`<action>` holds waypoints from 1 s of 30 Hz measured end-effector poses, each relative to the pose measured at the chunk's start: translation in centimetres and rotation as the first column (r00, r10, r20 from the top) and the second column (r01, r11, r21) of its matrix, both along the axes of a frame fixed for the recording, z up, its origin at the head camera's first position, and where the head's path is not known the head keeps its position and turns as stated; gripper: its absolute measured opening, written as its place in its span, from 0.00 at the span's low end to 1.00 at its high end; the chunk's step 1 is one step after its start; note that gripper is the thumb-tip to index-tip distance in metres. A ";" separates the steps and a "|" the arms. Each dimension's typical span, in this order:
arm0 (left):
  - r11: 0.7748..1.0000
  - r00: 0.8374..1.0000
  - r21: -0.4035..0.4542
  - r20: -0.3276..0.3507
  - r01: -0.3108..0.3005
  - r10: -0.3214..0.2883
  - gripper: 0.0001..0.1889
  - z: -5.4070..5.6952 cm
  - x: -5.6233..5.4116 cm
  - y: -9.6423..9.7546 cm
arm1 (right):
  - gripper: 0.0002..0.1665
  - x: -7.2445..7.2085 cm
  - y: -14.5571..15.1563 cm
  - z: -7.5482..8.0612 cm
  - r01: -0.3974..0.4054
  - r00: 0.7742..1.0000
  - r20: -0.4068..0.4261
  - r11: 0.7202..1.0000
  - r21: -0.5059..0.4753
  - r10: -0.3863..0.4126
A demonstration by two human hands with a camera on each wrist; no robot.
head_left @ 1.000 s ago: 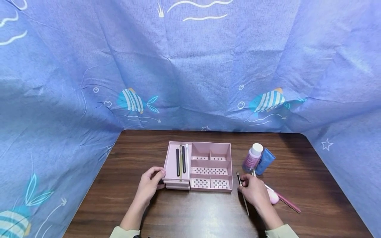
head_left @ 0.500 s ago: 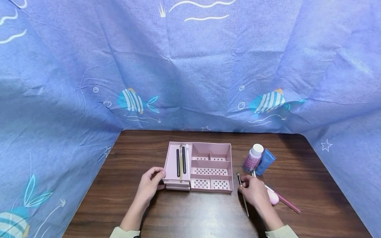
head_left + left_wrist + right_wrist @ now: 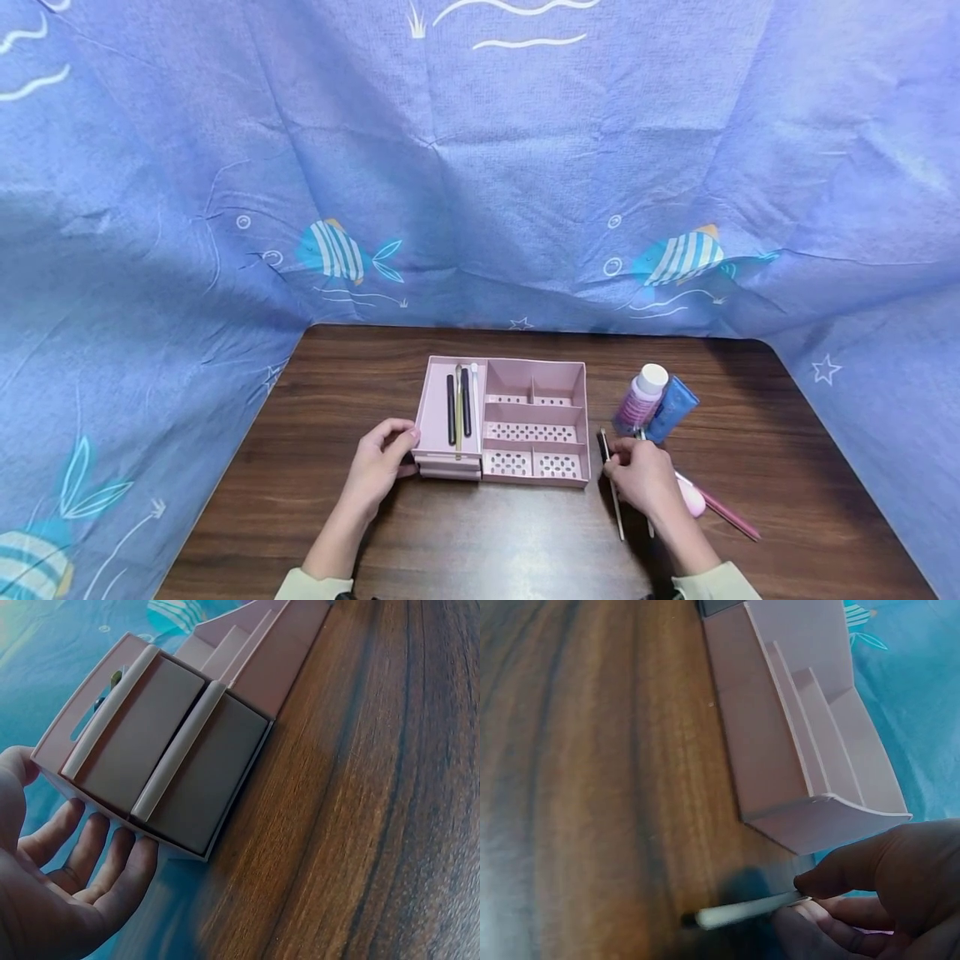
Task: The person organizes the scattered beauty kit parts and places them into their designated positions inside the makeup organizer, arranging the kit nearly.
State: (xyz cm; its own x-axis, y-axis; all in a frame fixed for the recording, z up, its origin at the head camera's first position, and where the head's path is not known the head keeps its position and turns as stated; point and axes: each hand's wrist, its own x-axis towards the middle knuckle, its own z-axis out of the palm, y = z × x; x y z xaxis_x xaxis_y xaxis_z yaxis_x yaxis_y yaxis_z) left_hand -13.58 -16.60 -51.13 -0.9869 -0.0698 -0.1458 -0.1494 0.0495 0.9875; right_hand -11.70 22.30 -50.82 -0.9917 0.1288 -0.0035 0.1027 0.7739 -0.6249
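My left hand holds the front left corner of a pink desktop organizer, thumb at the top edge and fingertips against its side. In the left wrist view, two shut drawers face front. Two black sticks, a gold-coloured brush and a white stick lie in its top tray. Right of the organizer, my right hand pinches a slim makeup brush. Its pale handle shows between thumb and fingers in the right wrist view. A second thin stick runs partly hidden beneath this hand.
Behind my right hand stand a purple bottle with a white cap and a blue tube. A pink rounded sponge and a pink stick lie to its right. A blue fish-patterned cloth surrounds the wooden table.
My right hand has shifted slightly, and the brush it pinches has turned a little. The lower end of the second stick now shows beneath the hand. My left hand stays at the organizer's corner.
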 end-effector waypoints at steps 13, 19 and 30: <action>1.000 1.000 0.008 0.004 0.001 -0.001 0.10 0.1 0.0 -0.1 | 0.20 -1.2 -0.4 2.6 -0.005 0.998 -0.058 1.000 -0.021 0.004; 1.000 1.000 0.023 0.007 0.004 -0.004 0.10 0.0 0.0 0.0 | 0.21 -1.7 -0.6 3.6 -0.007 0.999 -0.045 0.996 -0.087 0.003; 1.000 1.000 0.026 0.009 -0.007 0.006 0.10 0.1 0.0 0.0 | 0.20 -3.6 -2.1 6.0 -0.071 0.995 -0.074 0.993 -0.095 0.065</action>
